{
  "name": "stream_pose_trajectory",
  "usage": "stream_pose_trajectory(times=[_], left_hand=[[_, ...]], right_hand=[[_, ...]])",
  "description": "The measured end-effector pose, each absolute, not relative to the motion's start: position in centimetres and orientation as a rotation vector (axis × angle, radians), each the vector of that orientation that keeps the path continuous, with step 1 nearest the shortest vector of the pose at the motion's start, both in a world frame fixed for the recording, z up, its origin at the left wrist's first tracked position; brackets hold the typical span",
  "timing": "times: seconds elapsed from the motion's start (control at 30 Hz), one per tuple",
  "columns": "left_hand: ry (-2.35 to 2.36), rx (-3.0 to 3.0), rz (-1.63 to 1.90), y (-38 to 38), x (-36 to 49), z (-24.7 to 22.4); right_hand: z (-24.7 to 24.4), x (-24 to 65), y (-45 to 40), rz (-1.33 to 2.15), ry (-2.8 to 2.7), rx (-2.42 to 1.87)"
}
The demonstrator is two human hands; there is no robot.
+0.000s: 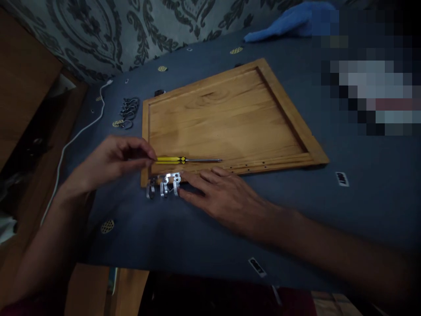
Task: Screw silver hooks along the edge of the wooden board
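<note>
A wooden framed panel (217, 120) lies on the dark cloth. Resting across its near left part is a screwdriver (171, 160) with a yellow and black handle, its shaft pointing right. My left hand (113, 160) is closed in a pinch at the handle's end. Along the panel's near edge sits a shiny metal hook rack (167, 182) with several hooks hanging over the edge. My right hand (223, 193) has thumb and index finger at the rack's right end, gripping it, while the other fingers rest on the panel's edge. Small dark holes show in that edge, right of my hand.
Several dark metal hooks or rings (129, 109) lie left of the panel. A white cable (80, 131) runs along the left side. A blue cloth (289, 22) lies at the back by the patterned wall (148, 30). The upper right is pixelated.
</note>
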State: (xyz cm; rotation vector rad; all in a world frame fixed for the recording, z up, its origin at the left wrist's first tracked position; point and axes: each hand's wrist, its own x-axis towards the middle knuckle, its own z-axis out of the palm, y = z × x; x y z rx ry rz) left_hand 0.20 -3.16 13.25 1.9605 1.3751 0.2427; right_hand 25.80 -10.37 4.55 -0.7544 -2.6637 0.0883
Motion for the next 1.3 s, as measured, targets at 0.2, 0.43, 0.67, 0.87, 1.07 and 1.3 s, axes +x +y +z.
stream_pose_trajectory(times=[0.2, 0.43, 0.67, 0.87, 1.07, 1.3], left_hand=[[1.071, 1.810, 0.009, -4.1, 3.1, 12.6], [1.077, 1.768, 0.022, -4.2, 3.3, 12.6], [1.035, 1.751, 0.029, -3.9, 3.6, 12.5], [1.059, 1.759, -0.010, -3.7, 3.5, 12.5], [1.057, 1.754, -0.014, -3.4, 3.2, 11.9], [1.040, 1.787, 0.042, -3.4, 3.2, 11.6]], right_hand=[[4.7, 25.9, -10.4, 0.078, -2.672, -0.764], [4.7, 25.9, -10.4, 0.073, -2.668, -0.764], [4.6, 25.8, -10.3, 0.079, -2.655, -0.752], [4.7, 25.8, -10.4, 0.085, -2.671, -0.755], [4.5, 25.9, -10.5, 0.126, -2.653, -0.752], [4.2, 25.9, -10.5, 0.110, -2.669, -0.755]])
